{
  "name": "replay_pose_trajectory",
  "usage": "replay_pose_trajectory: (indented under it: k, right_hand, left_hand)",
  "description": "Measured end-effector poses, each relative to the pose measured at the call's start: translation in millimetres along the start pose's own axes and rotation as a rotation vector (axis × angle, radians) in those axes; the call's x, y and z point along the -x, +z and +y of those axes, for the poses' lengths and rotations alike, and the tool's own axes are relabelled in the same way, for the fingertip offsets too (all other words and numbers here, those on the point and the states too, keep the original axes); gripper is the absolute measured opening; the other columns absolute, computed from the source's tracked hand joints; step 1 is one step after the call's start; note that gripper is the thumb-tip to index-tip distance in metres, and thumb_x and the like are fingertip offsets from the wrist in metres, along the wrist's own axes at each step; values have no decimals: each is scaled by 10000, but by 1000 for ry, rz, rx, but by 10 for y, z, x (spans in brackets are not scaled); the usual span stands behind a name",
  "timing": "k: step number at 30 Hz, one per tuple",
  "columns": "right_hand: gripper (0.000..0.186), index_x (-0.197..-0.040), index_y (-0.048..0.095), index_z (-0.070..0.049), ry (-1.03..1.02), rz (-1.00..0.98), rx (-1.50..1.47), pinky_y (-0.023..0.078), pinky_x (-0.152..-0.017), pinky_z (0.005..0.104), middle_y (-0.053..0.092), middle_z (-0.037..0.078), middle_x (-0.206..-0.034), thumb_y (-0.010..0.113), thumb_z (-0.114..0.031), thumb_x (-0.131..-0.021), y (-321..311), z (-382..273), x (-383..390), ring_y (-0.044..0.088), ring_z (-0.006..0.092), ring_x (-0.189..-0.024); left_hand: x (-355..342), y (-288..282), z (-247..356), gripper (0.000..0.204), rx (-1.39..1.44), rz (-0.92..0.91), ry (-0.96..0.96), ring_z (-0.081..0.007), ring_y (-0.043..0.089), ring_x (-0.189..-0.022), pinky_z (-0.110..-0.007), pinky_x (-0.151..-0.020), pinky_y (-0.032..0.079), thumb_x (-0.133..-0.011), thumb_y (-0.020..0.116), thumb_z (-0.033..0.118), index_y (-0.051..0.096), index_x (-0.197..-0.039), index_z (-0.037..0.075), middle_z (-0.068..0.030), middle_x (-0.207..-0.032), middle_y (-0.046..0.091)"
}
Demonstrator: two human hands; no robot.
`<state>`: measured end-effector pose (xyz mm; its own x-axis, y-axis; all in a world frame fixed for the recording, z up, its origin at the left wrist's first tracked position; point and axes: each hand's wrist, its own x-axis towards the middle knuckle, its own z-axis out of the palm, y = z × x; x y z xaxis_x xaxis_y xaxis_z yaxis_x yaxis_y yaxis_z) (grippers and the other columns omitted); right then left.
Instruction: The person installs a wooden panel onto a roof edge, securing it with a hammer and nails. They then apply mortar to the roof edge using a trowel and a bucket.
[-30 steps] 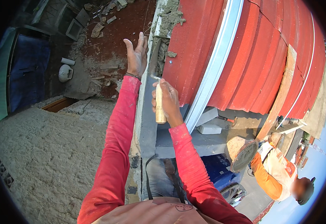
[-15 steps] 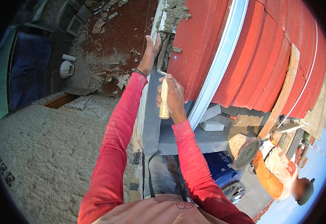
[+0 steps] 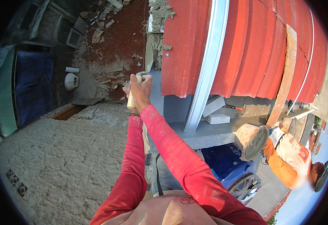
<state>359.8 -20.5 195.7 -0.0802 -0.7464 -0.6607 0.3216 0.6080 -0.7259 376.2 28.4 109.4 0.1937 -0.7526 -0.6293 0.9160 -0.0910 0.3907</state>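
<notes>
My right hand is closed round the pale wooden handle of a trowel. The trowel's blade points away from me, along the outer left edge of grey mortar on top of the wall. My left hand is just behind and below the right one, at the wall's left side. Most of it is hidden, so its fingers and anything in them cannot be made out. More rough mortar lies further along the wall, beside red roof sheets.
A pale metal channel and a wooden plank lie across the roof. White blocks, a hammer and a mortar-crusted bucket are at the right. A person in orange sleeves is beyond the bucket. Lower ground with rubble drops away at left.
My right hand has moved left with the trowel, from the mortar's inner part to its outer edge. The left hand has drawn back toward me, behind the right. The view has shifted slightly.
</notes>
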Motion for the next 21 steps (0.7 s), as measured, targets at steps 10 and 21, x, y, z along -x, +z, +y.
replay_pose_trajectory:
  k: [10,21]
  right_hand:
    - [373,-1145,385,-83,268,-244,115,479,-424,303,593,63,-837,694,-198,-971,-1495,-529,1978,565,116,-554]
    - [391,-1315,556,-60,0,472,696,444,-364,286,610,87,-748,547,-338,-1041,-4579,-2095,3523,560,143,-442]
  left_hand:
    - [1407,-966,-750,852,-784,138,-89,-370,333,-1485,-429,-1227,233,-1008,431,641,263,-1603,53,-214,-1656,240]
    - [2558,-1247,-219,621,-1228,60,36,-287,504,-1367,-399,-1143,388,-1051,524,439,474,-1486,0,-177,-1491,519]
